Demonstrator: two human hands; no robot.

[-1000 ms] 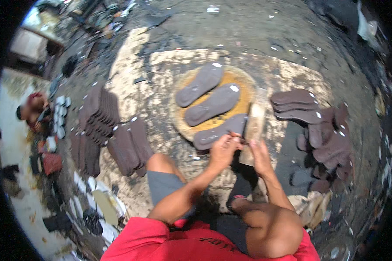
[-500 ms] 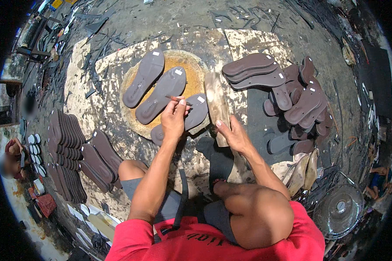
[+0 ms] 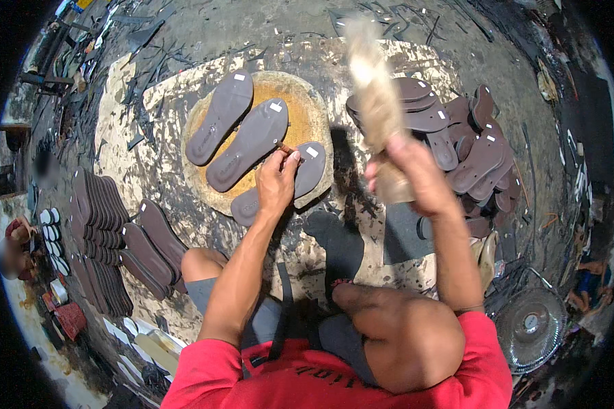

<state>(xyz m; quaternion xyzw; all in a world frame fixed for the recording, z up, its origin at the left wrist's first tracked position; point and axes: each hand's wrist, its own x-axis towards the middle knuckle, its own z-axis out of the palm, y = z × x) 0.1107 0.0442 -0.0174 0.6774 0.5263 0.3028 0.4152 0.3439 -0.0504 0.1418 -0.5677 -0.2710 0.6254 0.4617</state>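
Observation:
Three brown sandal soles lie side by side on a round yellowish block. The middle sole (image 3: 249, 146) is partly beside my left hand (image 3: 276, 183), whose closed fingers hold a short brown rod, likely a hole punch (image 3: 286, 146), slanted with its tip at that sole's right edge. The right sole (image 3: 312, 167) lies partly under this hand, and the left sole (image 3: 220, 117) rests apart. My right hand (image 3: 416, 174) grips the lower end of a pale wooden mallet (image 3: 374, 88), raised above the ground and smeared by motion.
Many loose brown soles (image 3: 481, 160) are heaped on the right. Neat stacks of soles (image 3: 99, 225) stand at left. A fan (image 3: 531, 324) is at lower right. Dark scraps (image 3: 147, 34) litter the ground around the block (image 3: 303, 85). Another person (image 3: 20, 235) sits at the far left.
My right hand has lifted the wooden mallet up and to the right, away from the block. In my left hand the punch has turned, its tip now on the middle sole's edge.

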